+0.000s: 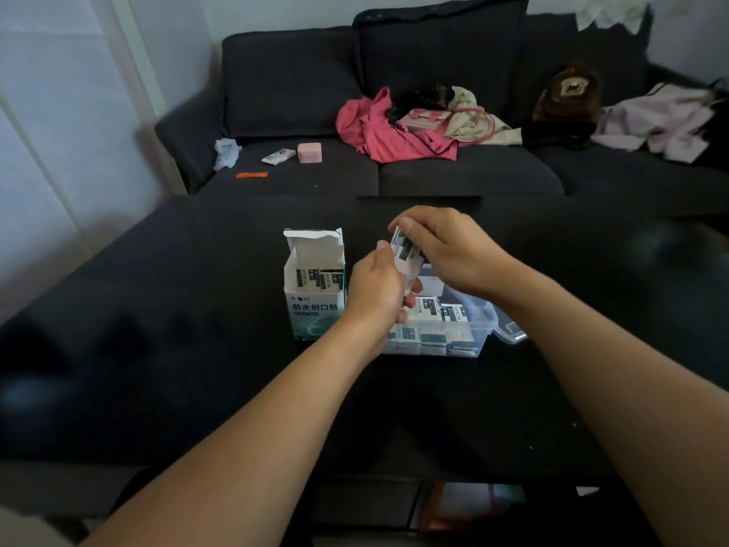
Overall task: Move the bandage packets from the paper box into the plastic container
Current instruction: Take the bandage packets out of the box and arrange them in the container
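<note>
An open white and green paper box (314,309) stands on the black table, with several bandage packets (319,279) upright inside it. Right beside it sits a clear plastic container (469,337) holding rows of packets (434,313). Above the container's left end, both hands hold a small stack of white and black packets (404,250). My right hand (445,246) grips the stack from the top and right. My left hand (374,286) holds its lower left side, fingers curled around it.
The black table (197,349) stretches wide around the box and container. Behind it stands a dark sofa (394,167) with pink clothing (378,132), a pink block (309,152), a small packet (278,156) and a brown plush toy (568,96).
</note>
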The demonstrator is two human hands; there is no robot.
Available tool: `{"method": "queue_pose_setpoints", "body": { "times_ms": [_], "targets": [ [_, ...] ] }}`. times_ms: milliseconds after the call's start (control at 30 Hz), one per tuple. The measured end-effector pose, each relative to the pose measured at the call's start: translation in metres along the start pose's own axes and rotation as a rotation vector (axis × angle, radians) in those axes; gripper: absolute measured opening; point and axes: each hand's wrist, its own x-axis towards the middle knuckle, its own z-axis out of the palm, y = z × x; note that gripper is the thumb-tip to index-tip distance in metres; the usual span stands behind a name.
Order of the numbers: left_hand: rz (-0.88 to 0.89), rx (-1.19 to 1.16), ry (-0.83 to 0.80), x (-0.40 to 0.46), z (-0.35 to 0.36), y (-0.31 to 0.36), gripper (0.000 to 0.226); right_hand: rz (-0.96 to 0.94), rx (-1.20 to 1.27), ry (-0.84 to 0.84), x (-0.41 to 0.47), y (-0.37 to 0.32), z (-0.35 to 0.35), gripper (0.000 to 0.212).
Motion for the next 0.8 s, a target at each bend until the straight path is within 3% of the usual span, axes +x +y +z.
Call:
{"method": "queue_pose_setpoints", "body": {
  "times_ms": [333,400,600,800],
  "targets": [
    [-0.091,-0.002,-0.069,0.0,0.009,-0.002,0.04,0.071,0.088,-0.25,-0.007,0.01,-0.008,0.018],
    [-0.048,0.05,-0.064,0.0,0.012,-0.004,0.041,0.093,0.132,-0.269,-0.009,0.012,-0.015,0.018],
    [0.298,0.283,0.059,0.013,0.021,-0.016,0.04,0.102,0.146,-0.255,-0.01,0.021,-0.031,0.023],
    [0.301,0.36,0.016,0.018,0.022,-0.027,0.041,0.175,0.204,-0.32,-0.008,0.034,-0.031,0.017]
  ]
}}
